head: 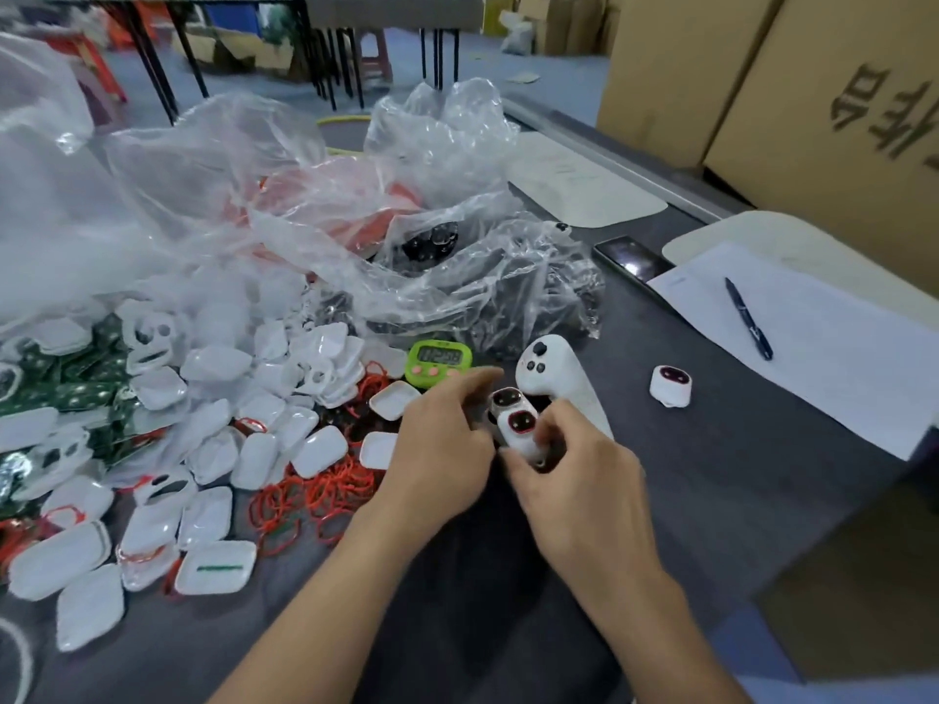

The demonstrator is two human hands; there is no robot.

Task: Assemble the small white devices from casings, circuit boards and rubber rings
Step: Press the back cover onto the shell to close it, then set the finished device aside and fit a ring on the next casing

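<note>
Just right of the green timer, nearer the camera: right grip grasping a white device, red ring up. A second device touches it from behind. The left grip lies against both, fingers curled; whether it holds anything cannot be told. A third device sits well right of the timer on the tabletop.

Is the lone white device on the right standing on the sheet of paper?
No, the lone white device stands on the dark table, apart from the sheet of paper.
</note>
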